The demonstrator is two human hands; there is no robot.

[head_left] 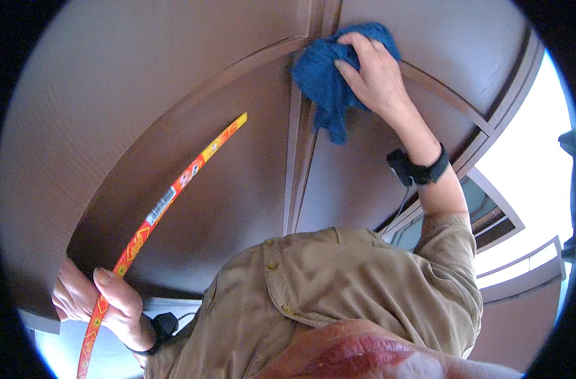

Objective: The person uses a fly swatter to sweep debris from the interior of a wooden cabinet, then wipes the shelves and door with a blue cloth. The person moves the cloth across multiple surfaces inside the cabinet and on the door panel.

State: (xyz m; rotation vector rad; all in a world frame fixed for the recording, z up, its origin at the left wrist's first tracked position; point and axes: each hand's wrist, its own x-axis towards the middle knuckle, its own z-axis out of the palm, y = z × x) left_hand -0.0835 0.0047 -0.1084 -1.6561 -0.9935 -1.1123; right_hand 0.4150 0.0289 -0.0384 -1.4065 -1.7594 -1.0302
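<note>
My right hand [375,73] grips a bunched blue cloth [323,78] and presses it against the brown panelled surface, where several trim strips meet. A loose end of the cloth hangs below my fingers. At the lower left, my left hand [112,303] holds a long thin printed strip [174,194], red, orange and yellow, under the thumb. The strip bears a barcode and slants up to the right across a dark brown panel [240,180]; its lower end runs out of the picture.
Raised wooden trim [292,189] divides the brown panels. On the right are a frame edge [491,128], bright light beyond it and a window-like opening [487,208]. Each wrist wears a black strap with a small box and cable.
</note>
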